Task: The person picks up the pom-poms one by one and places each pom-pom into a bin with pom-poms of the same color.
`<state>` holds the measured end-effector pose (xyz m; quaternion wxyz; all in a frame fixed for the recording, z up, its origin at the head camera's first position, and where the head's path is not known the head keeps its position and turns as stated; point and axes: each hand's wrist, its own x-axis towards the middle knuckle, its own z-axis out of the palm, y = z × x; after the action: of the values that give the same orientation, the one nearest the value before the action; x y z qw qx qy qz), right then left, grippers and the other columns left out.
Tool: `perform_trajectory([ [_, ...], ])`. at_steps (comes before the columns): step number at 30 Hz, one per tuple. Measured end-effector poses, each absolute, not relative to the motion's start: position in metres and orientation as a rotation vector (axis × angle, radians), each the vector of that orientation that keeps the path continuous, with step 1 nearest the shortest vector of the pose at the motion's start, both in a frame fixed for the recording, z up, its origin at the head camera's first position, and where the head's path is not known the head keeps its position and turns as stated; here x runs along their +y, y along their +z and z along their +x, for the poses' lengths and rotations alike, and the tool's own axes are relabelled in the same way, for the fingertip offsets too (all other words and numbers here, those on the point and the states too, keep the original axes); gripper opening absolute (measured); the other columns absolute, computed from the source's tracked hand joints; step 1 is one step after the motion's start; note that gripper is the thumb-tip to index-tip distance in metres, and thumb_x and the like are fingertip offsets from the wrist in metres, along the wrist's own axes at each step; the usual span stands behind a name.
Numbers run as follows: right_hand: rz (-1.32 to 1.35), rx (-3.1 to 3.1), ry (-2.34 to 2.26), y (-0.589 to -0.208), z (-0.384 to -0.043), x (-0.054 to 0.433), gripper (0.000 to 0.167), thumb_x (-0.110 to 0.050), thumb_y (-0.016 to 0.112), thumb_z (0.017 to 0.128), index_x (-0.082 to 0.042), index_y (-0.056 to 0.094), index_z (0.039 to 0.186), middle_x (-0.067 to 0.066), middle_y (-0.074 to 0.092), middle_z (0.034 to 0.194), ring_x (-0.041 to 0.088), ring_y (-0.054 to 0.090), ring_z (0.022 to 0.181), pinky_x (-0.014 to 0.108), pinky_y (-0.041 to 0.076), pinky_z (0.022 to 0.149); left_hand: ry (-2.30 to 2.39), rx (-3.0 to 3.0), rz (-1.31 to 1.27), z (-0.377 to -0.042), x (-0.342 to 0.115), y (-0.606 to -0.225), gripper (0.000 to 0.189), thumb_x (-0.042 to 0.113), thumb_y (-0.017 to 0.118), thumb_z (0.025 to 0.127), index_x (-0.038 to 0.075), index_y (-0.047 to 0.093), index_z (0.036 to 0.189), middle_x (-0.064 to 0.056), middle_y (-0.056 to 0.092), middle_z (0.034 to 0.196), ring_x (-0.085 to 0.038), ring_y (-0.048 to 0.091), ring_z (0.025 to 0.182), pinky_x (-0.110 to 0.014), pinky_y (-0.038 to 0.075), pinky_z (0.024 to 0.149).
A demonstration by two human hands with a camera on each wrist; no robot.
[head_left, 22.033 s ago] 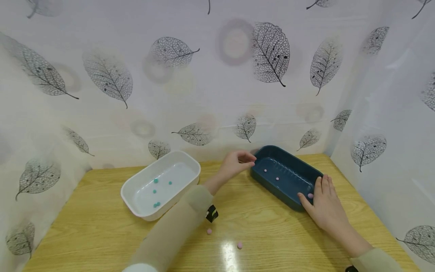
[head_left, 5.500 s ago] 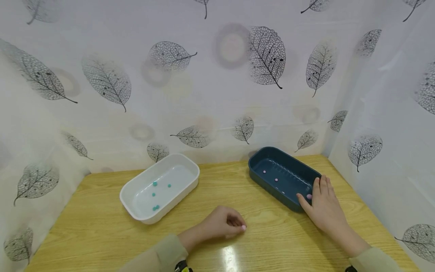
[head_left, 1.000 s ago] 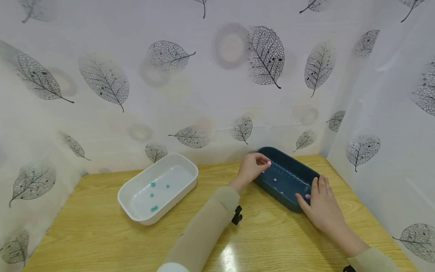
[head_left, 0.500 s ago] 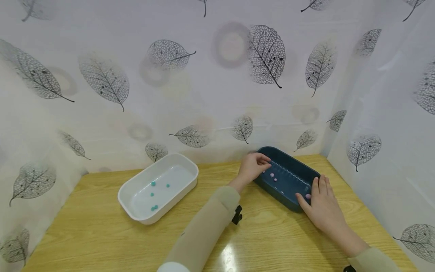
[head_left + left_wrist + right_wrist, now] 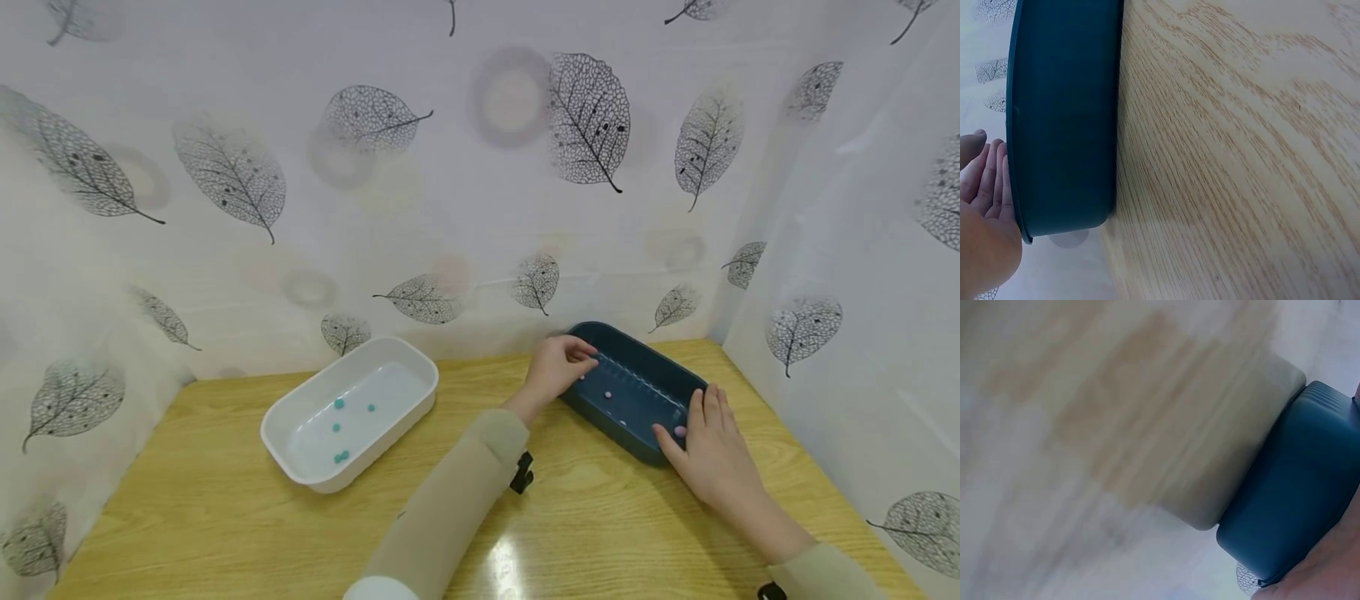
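Observation:
My left hand hovers over the left end of a dark blue tray, thumb and fingers apart with nothing visible between them. In the left wrist view its palm shows above the tray's rim, beside the outer wall. My right hand rests on the tray's near right end, fingers fairly straight across the rim. Several small pink balls lie inside, one pink ball near the middle and a larger one by my right thumb. The left hand partly covers the tray's left end.
A white tray with several small teal balls stands to the left on the wooden table. Close behind the table hangs a leaf-patterned curtain, which also runs along both sides.
The pink ball pinched by my left hand one second ago has dropped into the blue tray. The two pink balls on the table 22 seconds ago are gone. My right hand stays put.

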<state>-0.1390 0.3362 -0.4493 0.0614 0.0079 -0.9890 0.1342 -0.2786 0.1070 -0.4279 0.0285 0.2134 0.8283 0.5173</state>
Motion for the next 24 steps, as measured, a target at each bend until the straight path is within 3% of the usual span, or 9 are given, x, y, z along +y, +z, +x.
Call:
perform_trajectory([
  [13,0.001,-3.056,0.355,-0.437,-0.139,0.333,0.102,-0.056,0.050,0.109,0.030,0.016,0.153,0.052,0.009,0.163,0.065,0.008,0.155,0.075,0.021,0.124,1.566,2.574,0.659,-0.277,0.106,-0.424,0.015,0.018,0.075,0.101,0.011,0.081,0.112,-0.007,0.080,0.106,-0.009,0.071,0.081,-0.016,0.056,0.068],
  [24,0.056,-3.028,0.361,-0.436,-0.137,0.330,0.096,-0.052,0.045,0.112,0.029,0.015,0.154,0.051,0.008,0.164,0.064,0.007,0.156,0.074,0.019,0.125,1.577,2.514,0.727,-0.272,0.096,-0.420,0.018,0.014,0.074,0.101,0.004,0.080,0.115,-0.011,0.081,0.108,-0.010,0.072,0.081,-0.015,0.057,0.070],
])
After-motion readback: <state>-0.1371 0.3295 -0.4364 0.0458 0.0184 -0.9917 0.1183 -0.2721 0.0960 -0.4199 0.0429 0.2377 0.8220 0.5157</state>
